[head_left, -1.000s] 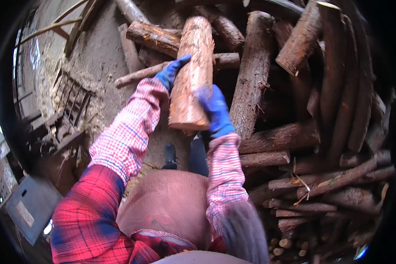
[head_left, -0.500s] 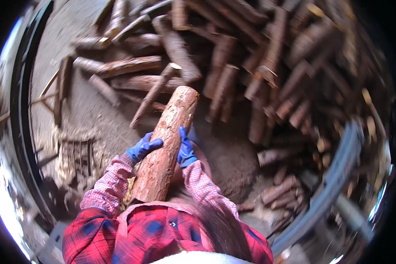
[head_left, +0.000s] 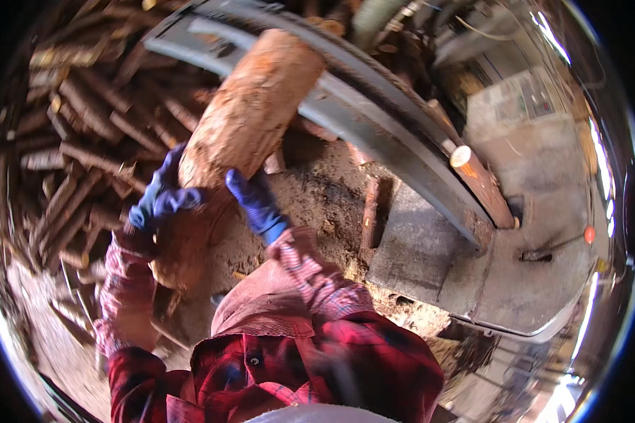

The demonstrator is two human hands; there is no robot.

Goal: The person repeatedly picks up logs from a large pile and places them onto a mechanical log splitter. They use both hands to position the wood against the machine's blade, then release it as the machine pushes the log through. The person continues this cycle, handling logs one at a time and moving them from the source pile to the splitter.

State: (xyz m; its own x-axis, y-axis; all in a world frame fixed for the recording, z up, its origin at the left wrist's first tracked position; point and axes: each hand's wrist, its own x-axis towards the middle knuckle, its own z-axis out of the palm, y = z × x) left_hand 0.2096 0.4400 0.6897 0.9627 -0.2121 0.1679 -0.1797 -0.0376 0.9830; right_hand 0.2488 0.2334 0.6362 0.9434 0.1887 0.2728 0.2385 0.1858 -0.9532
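Note:
A thick log (head_left: 250, 106) with rough reddish-brown bark slants across my body, held in both hands. My left hand (head_left: 164, 194), in a blue glove, grips its left side. On the opposite side my right hand (head_left: 257, 204), gloved in the same blue, presses against the bark with the thumb up. The log's far end overlaps a long grey metal chute (head_left: 374, 134); I cannot tell whether it rests on it. Its near end hangs low beside my left forearm, partly in shadow.
A big heap of split and round logs (head_left: 85, 162) fills the left. Beyond the chute's right side, a shorter log (head_left: 483, 185) leans near a grey platform (head_left: 543, 282). An orange-red knob (head_left: 589, 235) on a thin rod stands at far right. A thin log (head_left: 370, 211) lies below the chute.
My body and view have turned to the right. The log has come along in both hands, and its far end now overlaps the metal chute.

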